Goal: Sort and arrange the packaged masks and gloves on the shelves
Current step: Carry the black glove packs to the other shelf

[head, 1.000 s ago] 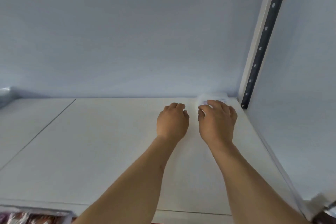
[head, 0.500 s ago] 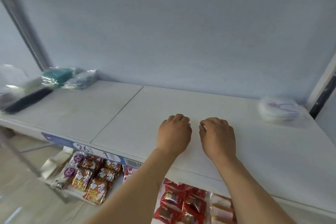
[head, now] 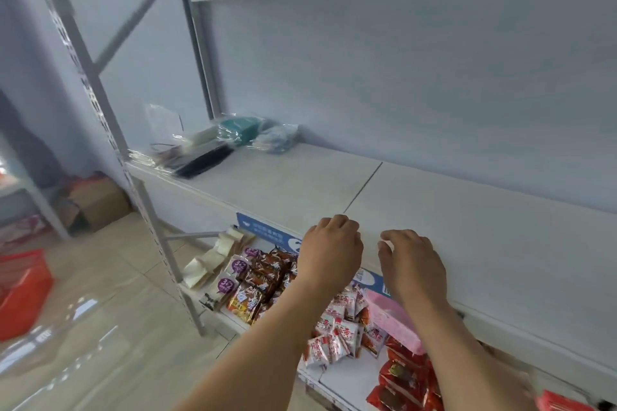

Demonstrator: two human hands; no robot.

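Observation:
A loose pile of clear-wrapped packets lies at the far left end of the white shelf (head: 434, 210): a teal pack (head: 238, 128), a bluish pack (head: 277, 138), a black pack (head: 205, 162) and pale ones beside them. My left hand (head: 329, 250) hovers over the shelf's front edge with its fingers curled and nothing in it. My right hand (head: 412, 264) is beside it, fingers loosely bent, also holding nothing. Both hands are well to the right of the pile.
Snack packets (head: 260, 284) and a pink pack (head: 394, 320) fill the lower shelf under my hands. A grey upright post (head: 110, 130) stands left of the shelf. A red basket (head: 20, 290) and a cardboard box (head: 96, 200) sit on the tiled floor.
My view has swung left and back from the shelf's right corner. Both hands have drawn back to the front edge, leaving the white packet at the right, now out of view.

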